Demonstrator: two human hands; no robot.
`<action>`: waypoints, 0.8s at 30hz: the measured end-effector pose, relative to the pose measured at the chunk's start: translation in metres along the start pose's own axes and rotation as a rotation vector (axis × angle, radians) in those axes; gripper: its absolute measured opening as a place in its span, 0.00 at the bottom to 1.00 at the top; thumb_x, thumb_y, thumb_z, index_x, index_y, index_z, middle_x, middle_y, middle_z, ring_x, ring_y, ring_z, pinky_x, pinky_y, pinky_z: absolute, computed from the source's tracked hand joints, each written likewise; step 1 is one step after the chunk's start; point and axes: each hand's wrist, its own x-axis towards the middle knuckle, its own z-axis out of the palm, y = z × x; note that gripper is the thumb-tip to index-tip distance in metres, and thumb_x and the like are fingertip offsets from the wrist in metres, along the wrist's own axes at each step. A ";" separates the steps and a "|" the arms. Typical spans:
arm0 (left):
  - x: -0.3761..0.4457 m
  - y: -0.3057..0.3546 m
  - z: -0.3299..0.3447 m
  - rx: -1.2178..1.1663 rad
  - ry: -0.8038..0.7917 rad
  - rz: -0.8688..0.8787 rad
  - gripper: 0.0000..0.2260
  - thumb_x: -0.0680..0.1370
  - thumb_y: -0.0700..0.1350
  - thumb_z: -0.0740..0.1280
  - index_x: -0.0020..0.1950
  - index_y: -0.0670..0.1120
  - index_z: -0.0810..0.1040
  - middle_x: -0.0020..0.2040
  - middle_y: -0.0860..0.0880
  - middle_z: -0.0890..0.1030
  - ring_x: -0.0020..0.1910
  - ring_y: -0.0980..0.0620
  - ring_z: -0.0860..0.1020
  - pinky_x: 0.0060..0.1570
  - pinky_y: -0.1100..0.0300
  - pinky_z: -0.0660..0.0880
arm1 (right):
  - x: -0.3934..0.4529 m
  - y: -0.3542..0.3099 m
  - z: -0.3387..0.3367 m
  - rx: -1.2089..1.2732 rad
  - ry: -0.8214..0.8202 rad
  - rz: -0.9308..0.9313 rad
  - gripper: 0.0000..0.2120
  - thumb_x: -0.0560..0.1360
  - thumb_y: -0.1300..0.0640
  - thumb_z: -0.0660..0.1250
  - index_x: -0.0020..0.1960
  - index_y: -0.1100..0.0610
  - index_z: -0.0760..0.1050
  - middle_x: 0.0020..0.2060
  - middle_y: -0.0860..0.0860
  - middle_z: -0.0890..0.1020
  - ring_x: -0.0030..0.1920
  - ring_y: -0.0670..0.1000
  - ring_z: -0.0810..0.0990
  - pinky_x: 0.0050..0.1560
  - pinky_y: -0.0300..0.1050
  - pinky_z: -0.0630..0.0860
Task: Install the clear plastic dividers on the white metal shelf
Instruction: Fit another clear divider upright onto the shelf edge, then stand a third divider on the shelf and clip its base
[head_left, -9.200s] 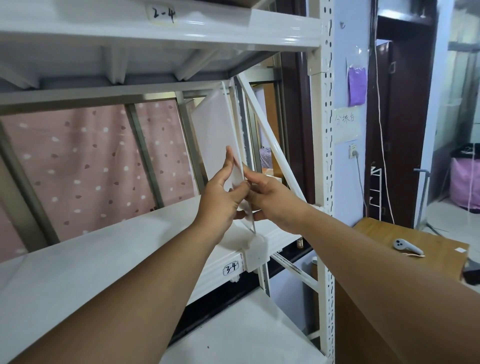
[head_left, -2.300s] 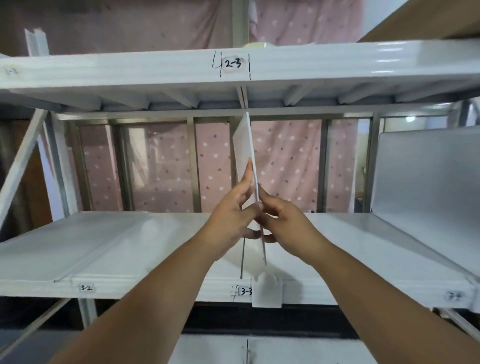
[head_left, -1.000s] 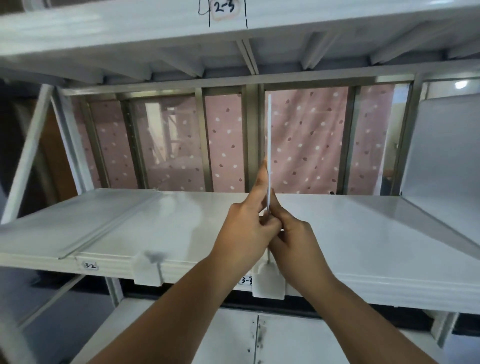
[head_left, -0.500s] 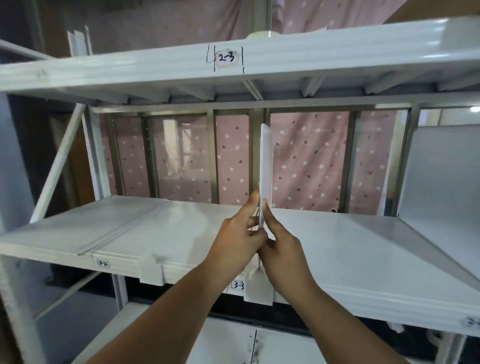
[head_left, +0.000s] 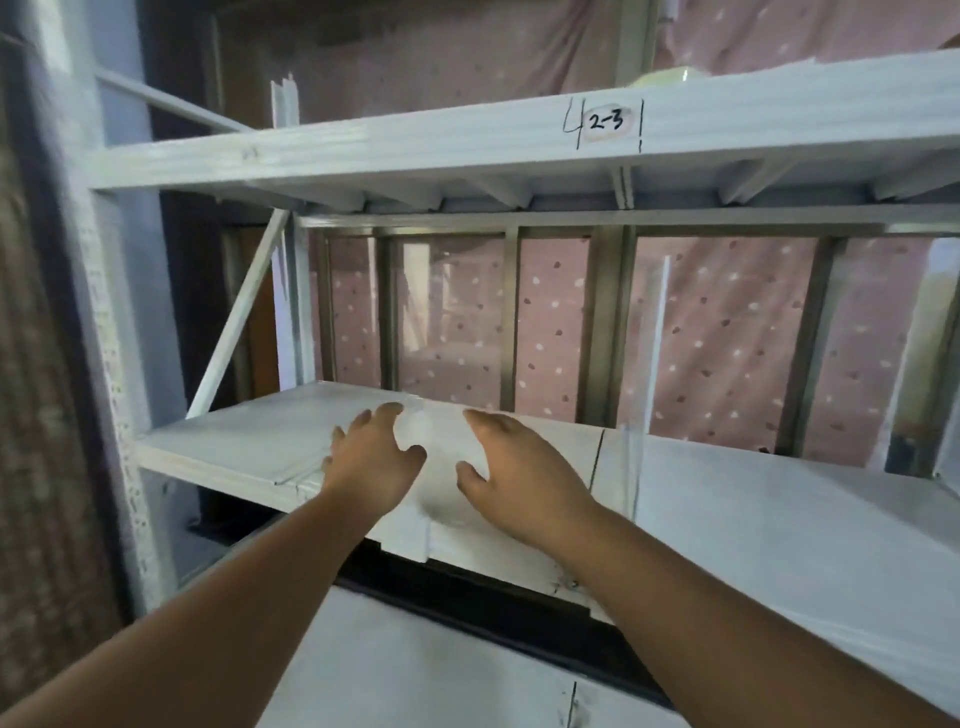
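Note:
A clear plastic divider (head_left: 648, 364) stands upright on the white metal shelf (head_left: 779, 525), near the black line by the shelf's middle. Nobody holds it. A second clear divider (head_left: 436, 441) seems to lie flat on the shelf's left part, and its white foot (head_left: 408, 540) hangs over the front edge. My left hand (head_left: 371, 462) and my right hand (head_left: 519, 473) are spread open just over that flat divider, one on each side. Whether they touch it is hidden by blur.
The upper shelf (head_left: 415, 140), labelled 2-3, runs close overhead. A white upright post (head_left: 104, 322) and a diagonal brace (head_left: 234, 322) close off the left end. Metal bars and a pink dotted curtain (head_left: 727, 338) stand behind. A lower shelf (head_left: 415, 675) lies beneath my arms.
Both hands have let go of the upright divider, which stays standing, and moved left over the flat divider. My view has swung left and closer.

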 end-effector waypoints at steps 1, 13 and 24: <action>0.008 -0.015 -0.010 0.050 0.008 -0.068 0.29 0.80 0.49 0.66 0.82 0.50 0.65 0.79 0.44 0.70 0.78 0.34 0.64 0.75 0.35 0.65 | 0.017 -0.004 0.005 0.024 -0.100 -0.016 0.31 0.81 0.46 0.61 0.81 0.55 0.59 0.77 0.54 0.68 0.73 0.55 0.69 0.70 0.50 0.69; 0.064 -0.171 -0.099 -0.042 0.140 -0.437 0.27 0.81 0.50 0.67 0.78 0.43 0.65 0.51 0.48 0.75 0.47 0.45 0.79 0.41 0.54 0.76 | 0.165 -0.091 0.097 -0.035 -0.448 -0.105 0.34 0.80 0.40 0.64 0.78 0.59 0.64 0.75 0.56 0.71 0.72 0.58 0.71 0.68 0.49 0.69; 0.067 -0.248 -0.128 -0.087 0.004 -0.528 0.23 0.84 0.49 0.66 0.78 0.45 0.68 0.49 0.48 0.78 0.43 0.52 0.77 0.40 0.60 0.75 | 0.202 -0.166 0.171 -0.097 -0.560 -0.160 0.35 0.77 0.37 0.67 0.74 0.59 0.68 0.67 0.57 0.77 0.64 0.58 0.76 0.61 0.50 0.74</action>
